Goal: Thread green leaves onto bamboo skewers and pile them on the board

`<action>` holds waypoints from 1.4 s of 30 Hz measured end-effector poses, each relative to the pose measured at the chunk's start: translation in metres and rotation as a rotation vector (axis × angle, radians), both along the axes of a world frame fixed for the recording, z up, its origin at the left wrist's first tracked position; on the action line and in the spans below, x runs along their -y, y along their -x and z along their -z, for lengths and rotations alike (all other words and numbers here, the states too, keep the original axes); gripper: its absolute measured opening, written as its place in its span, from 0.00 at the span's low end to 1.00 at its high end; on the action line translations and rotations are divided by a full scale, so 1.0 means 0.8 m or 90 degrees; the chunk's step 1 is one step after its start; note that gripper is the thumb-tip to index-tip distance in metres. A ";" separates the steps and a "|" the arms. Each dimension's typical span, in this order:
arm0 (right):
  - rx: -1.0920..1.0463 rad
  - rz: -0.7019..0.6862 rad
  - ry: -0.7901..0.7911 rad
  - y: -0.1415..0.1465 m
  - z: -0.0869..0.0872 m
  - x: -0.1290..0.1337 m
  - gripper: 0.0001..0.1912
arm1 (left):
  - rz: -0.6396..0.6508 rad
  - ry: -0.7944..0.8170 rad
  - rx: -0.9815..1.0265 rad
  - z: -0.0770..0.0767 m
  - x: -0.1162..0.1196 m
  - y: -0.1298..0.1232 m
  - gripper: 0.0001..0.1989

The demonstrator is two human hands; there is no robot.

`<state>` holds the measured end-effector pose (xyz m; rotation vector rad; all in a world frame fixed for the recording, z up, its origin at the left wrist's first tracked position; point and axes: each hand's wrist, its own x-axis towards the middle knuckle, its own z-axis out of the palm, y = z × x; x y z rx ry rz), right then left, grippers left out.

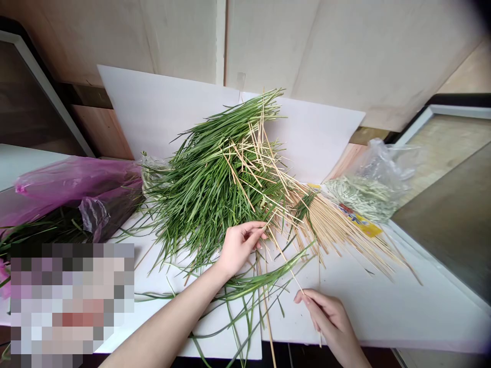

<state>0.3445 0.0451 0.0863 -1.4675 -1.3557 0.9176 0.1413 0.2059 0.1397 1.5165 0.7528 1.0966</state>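
Note:
My right hand (pixel 326 314) pinches the lower end of a thin bamboo skewer (pixel 284 258), which slants up and left toward my left hand. My left hand (pixel 241 246) is closed at the skewer's upper end, thumb and forefinger pinching what looks like a pale chive stem; the exact contact is too small to make out. Just beyond is a big heap of green garlic chives (pixel 207 189), with several skewers lying across their cut ends. A bunch of loose chives (pixel 264 281) stretches across the table between my hands, partly beneath my left forearm.
A large spread of bamboo skewers (pixel 341 225) lies to the right, over a yellow wrapper (pixel 364 225). Behind it sits a clear plastic bag (pixel 378 179) with pale green strands. A pink plastic bag (pixel 76 176) with greens is at left. White boards (pixel 169 107) stand at the back.

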 end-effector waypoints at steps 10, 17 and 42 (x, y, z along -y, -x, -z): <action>0.008 0.006 0.004 0.000 0.002 0.000 0.26 | -0.004 -0.011 -0.013 -0.002 0.001 0.000 0.19; 0.011 -0.002 -0.001 -0.002 0.004 0.000 0.26 | 0.005 -0.002 -0.014 -0.004 0.002 -0.001 0.18; -0.023 -0.012 -0.026 0.004 -0.001 -0.009 0.22 | 0.242 -0.116 -0.266 -0.004 0.011 -0.002 0.16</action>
